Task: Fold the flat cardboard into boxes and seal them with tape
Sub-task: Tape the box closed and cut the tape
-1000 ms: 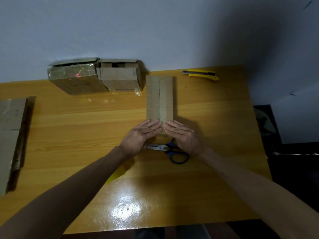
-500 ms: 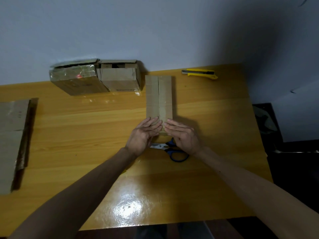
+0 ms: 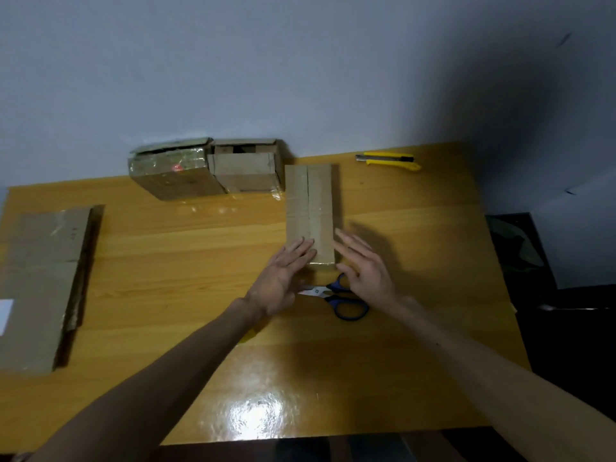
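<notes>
"Fingers point(image 3: 300, 251) of our left hand point(image 3: 280, 278) lay straight and together on the box's point(image 3: 310, 201) near end, did they not?"

"They did. We had the box mid-table point(image 3: 200, 261), seam up. Our right hand point(image 3: 366, 275) was flat beside its right edge, fingers point(image 3: 350, 243) slightly apart; touching, we could not tell. Scissors point(image 3: 346, 303) lay between our wrists."

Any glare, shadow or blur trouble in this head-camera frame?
Head view: bright glare on the table near its front edge; deep shadow over the right of the wall; the right hand looks slightly blurred; wide-angle skew along the table edges; the taped box is evenly lit.
</notes>
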